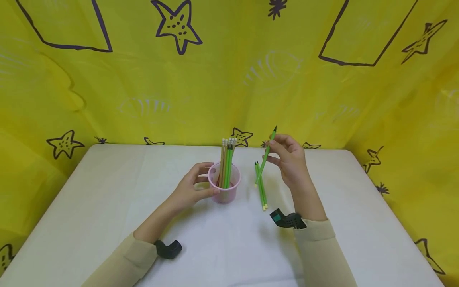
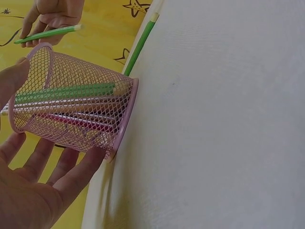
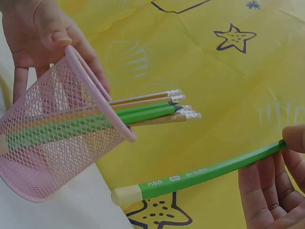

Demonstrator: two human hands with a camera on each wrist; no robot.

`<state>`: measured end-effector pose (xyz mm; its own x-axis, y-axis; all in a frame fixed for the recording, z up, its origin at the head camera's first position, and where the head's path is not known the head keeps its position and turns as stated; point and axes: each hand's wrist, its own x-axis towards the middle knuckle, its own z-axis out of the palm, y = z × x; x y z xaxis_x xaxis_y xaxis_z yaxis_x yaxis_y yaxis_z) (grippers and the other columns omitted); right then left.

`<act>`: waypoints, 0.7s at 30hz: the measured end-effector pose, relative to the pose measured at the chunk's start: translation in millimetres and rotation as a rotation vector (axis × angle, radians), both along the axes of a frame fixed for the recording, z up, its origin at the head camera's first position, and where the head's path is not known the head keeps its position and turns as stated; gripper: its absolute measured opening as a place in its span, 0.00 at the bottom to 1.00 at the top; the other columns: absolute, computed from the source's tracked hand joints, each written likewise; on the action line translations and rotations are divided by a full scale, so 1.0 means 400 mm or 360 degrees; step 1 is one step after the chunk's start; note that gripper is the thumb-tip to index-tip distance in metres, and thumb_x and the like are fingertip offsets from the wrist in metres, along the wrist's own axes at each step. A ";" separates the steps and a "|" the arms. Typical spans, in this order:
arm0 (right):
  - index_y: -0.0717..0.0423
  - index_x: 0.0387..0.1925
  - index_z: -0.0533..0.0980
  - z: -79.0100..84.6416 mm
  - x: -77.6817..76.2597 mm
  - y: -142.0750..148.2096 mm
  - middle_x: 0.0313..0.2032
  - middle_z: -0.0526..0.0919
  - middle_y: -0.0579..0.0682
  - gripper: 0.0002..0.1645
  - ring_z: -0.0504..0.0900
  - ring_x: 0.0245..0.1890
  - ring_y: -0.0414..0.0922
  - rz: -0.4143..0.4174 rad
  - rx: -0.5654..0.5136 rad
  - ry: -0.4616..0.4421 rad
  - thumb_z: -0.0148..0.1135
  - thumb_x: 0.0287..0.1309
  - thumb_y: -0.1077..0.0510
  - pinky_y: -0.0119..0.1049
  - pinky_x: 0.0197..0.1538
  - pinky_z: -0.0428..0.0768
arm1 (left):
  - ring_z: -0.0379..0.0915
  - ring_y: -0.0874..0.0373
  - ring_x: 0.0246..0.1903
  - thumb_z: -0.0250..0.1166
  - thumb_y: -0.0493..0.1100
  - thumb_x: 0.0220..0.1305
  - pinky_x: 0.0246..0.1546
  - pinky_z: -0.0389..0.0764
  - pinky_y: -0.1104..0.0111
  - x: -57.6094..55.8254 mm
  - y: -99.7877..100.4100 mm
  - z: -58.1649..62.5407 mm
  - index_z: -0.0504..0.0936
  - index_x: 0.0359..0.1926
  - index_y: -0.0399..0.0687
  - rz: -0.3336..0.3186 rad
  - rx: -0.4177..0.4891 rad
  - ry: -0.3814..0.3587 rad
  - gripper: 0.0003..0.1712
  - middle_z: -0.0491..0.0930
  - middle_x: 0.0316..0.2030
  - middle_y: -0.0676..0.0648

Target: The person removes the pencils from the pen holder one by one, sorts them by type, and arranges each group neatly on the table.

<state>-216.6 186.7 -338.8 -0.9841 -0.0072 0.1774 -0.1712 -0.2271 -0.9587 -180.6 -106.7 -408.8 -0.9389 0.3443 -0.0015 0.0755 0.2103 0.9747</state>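
Note:
A pink mesh pencil cup (image 1: pixel 226 196) stands upright on the table. My left hand (image 1: pixel 188 188) holds it from the left, with the thumb at the front of the rim and the fingers round the side. Inside it are several brown pencils (image 3: pixel 159 97), white eraser ends up, and green pencils (image 1: pixel 227 169) with dark points up. To the right of the cup, my right hand (image 1: pixel 293 161) pinches a green pencil (image 3: pixel 209 169) near its sharpened end. That pencil is tilted in the air, its pale yellow end pointing down towards the cup side.
Two more green pencils (image 1: pixel 263 195) lie side by side on the white table (image 1: pixel 118 199), below the held one. A yellow cloth (image 1: pixel 222 79) with drawn stars and fish hangs behind and at both sides. Each wrist wears a black camera mount (image 1: pixel 168 250).

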 end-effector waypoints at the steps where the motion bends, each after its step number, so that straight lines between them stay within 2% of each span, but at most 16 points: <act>1: 0.55 0.42 0.76 -0.003 -0.002 0.003 0.36 0.83 0.47 0.05 0.83 0.35 0.43 -0.0004 0.0023 -0.0007 0.63 0.67 0.61 0.41 0.43 0.88 | 0.70 0.48 0.64 0.77 0.49 0.54 0.57 0.80 0.51 0.000 0.000 0.000 0.65 0.68 0.65 0.0003 -0.0002 -0.0007 0.44 0.70 0.65 0.51; 5: 0.56 0.44 0.76 -0.012 -0.009 0.013 0.36 0.83 0.46 0.08 0.83 0.34 0.43 -0.0010 0.0081 -0.0024 0.64 0.66 0.59 0.40 0.42 0.88 | 0.70 0.46 0.63 0.78 0.49 0.54 0.57 0.80 0.51 -0.001 0.000 -0.001 0.64 0.68 0.65 -0.0003 0.0008 0.0000 0.44 0.70 0.65 0.50; 11: 0.62 0.47 0.74 -0.022 -0.010 0.025 0.39 0.83 0.50 0.13 0.83 0.35 0.42 -0.0010 0.0117 -0.0064 0.63 0.67 0.59 0.37 0.41 0.88 | 0.70 0.46 0.64 0.78 0.49 0.54 0.57 0.80 0.51 0.001 0.000 -0.002 0.64 0.69 0.64 -0.0012 0.0017 0.0006 0.44 0.70 0.65 0.50; 15: 0.58 0.46 0.76 -0.027 -0.015 0.031 0.40 0.82 0.49 0.09 0.82 0.37 0.43 -0.0025 0.0180 -0.0089 0.63 0.67 0.59 0.37 0.41 0.87 | 0.70 0.46 0.64 0.78 0.48 0.54 0.57 0.80 0.52 0.003 -0.001 0.000 0.64 0.69 0.64 -0.0019 0.0019 0.0007 0.44 0.70 0.65 0.50; 21: 0.58 0.50 0.75 -0.035 -0.022 0.043 0.40 0.80 0.47 0.14 0.81 0.38 0.43 -0.0105 0.0329 -0.0143 0.65 0.65 0.59 0.35 0.41 0.87 | 0.69 0.44 0.64 0.77 0.47 0.55 0.58 0.79 0.51 0.002 -0.003 -0.005 0.63 0.70 0.62 -0.0033 0.0027 0.0032 0.45 0.69 0.66 0.47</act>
<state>-225.3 203.7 -352.9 -0.9954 0.0306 0.0903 -0.0908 -0.0157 -0.9957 -179.9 -108.1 -410.7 -0.9314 0.3633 0.0233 0.0992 0.1919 0.9764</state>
